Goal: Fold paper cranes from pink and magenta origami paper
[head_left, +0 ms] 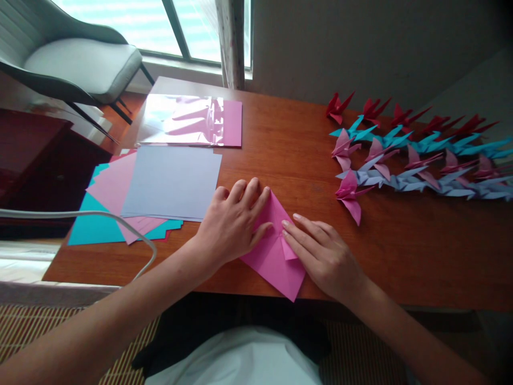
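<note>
A pink folded paper lies near the front edge of the wooden table. My left hand rests flat on the paper's left part, fingers spread over its upper corner. My right hand presses the paper's right side with its fingers stretched out, the fingertips at a small folded flap in the middle. Neither hand grips anything.
A stack of loose sheets, lavender on top over pink and teal, lies to the left. Behind it sits a clear plastic pack of pink paper. Rows of folded paper cranes in red, teal, pink and lavender fill the right. A grey chair stands by the window.
</note>
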The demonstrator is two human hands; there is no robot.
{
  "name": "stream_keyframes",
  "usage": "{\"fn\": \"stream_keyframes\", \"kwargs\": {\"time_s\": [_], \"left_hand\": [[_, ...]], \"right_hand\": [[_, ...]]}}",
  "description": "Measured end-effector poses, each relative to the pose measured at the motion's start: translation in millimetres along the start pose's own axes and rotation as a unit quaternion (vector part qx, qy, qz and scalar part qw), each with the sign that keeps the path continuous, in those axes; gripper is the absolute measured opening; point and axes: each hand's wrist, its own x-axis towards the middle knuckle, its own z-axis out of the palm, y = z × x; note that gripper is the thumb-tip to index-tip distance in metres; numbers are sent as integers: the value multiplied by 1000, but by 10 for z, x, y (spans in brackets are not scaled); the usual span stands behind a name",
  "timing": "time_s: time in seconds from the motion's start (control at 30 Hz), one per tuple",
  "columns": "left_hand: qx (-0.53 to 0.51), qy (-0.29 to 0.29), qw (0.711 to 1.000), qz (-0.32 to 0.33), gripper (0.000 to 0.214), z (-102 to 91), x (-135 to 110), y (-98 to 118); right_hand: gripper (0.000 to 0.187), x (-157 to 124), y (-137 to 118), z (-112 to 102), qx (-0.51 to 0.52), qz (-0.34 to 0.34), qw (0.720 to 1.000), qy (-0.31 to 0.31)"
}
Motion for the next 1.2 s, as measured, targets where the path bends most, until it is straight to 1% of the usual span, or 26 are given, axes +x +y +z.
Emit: {"fn": "stream_keyframes", "kwargs": {"time_s": [0.23,0.5,0.67,0.77,0.83,0.93,1.03,1.2], "left_hand": [[-18,17,1000,-5,64,2,-6,5],[-7,5,1000,-3,64,-3,4,4],[-1,19,1000,-17,58,-60,-50,77],[-6,48,999,10,48,-109,-133,156],[-18,59,996,57,42,-116,-188,201],[-34,31,992,115,39,-78,-235,239],[-39,14,992,122,41,-21,-245,247],[-53,14,992,111,47,16,-260,236]], "right_hand": [[34,-11,0,10,11,9,1000,-4],[34,-14,-1,30,11,12,1000,6],[34,-19,-4,48,10,14,1000,19],[35,-24,-9,49,13,21,1000,13],[35,-28,-12,47,15,21,1000,12],[35,-35,-14,50,16,22,1000,13],[36,-36,-12,63,22,31,999,6],[35,-39,-2,57,30,31,999,3]]}}
